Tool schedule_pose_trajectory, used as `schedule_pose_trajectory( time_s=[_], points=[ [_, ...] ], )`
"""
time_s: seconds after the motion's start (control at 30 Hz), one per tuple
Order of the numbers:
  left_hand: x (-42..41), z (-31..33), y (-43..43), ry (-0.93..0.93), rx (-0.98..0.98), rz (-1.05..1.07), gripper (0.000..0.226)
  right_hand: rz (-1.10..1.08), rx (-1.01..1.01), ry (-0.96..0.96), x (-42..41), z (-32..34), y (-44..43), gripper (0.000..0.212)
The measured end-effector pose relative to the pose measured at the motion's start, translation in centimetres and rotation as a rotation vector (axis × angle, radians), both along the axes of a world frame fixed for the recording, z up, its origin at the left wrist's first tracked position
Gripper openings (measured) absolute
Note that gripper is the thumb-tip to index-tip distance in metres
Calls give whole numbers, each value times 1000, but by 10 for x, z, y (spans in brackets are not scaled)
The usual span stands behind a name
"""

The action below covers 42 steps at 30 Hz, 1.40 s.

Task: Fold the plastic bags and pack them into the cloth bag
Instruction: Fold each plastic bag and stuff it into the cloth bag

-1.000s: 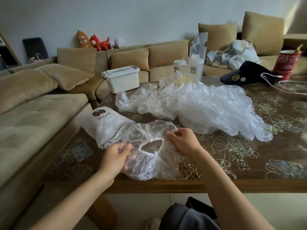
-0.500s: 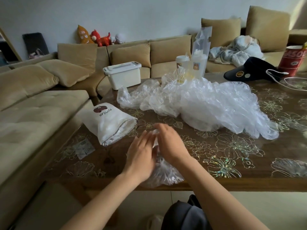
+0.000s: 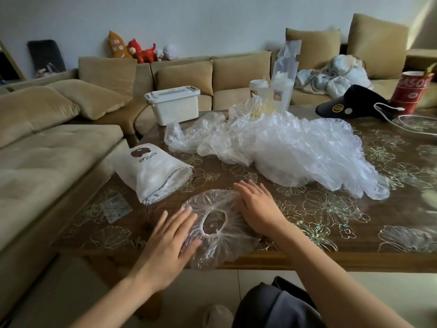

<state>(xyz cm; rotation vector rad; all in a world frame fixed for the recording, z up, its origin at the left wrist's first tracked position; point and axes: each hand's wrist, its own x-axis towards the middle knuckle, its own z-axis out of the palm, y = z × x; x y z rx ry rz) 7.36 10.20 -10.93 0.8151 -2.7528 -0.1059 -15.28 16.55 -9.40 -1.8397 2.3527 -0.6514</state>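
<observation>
A clear round plastic bag with an elastic opening (image 3: 218, 242) lies spread flat at the table's near edge. My left hand (image 3: 169, 242) presses its left side with straight fingers. My right hand (image 3: 256, 205) lies flat on its right side. Just beyond the left hand, a white cloth drawstring bag (image 3: 151, 171) printed POPULAR lies on its side, mouth toward the plastic, with plastic showing inside. A big heap of crumpled clear plastic bags (image 3: 283, 147) covers the table's middle.
The brown table (image 3: 331, 221) has a flowered glass top. At its far side stand a white lidded box (image 3: 173, 105), paper cups (image 3: 259, 88), a dark visor cap (image 3: 352, 104), a red cup (image 3: 411, 92) and a white cord (image 3: 402, 117). A beige sofa (image 3: 47, 150) wraps left and behind.
The plastic bag was held up, then bunched between both hands; now it lies spread flat on the table with both palms moved apart and pressing it.
</observation>
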Motion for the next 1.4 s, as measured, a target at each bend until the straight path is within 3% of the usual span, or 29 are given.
schedule_pose_trajectory(
  time_s=[0.07,0.13,0.23,0.33,0.4,0.43,0.5,0.57,0.6,0.67,0.77,0.87,0.93,1.13,1.33,1.4],
  points=[
    [8,-5,10,-2,-78,-173,66,-26,-62,-139,-1,16,9,39],
    [12,-16,12,-37,-158,-282,68,30,28,-259,5,29,20,41],
    [11,-19,9,24,-114,-287,62,208,234,-347,19,36,32,50],
    [8,-14,7,157,5,-238,50,302,459,-221,31,32,37,101],
    [5,-4,11,228,129,-170,44,305,499,-118,34,30,38,116],
    [5,2,12,233,212,-123,41,307,467,-118,35,30,37,109],
    [4,12,10,239,374,-54,36,267,310,-218,35,27,33,70],
    [4,18,4,308,413,-31,32,162,164,-261,31,29,31,25],
    [4,20,3,340,431,-15,32,130,133,-249,28,31,32,17],
    [7,21,0,373,472,-6,33,106,137,-273,20,36,33,18],
    [9,21,0,477,530,3,22,70,86,-457,14,38,34,24],
    [-3,16,-9,611,522,174,20,-25,45,-552,17,31,24,18],
    [-17,12,-16,616,470,303,27,-114,35,-512,19,23,14,23],
    [-51,7,-34,305,167,643,24,-408,89,-159,31,14,-16,32],
    [-60,5,-40,147,5,671,25,-447,99,-42,34,6,-25,18],
    [-59,6,-43,244,124,632,26,-442,97,-48,34,12,-24,21]
  ],
)
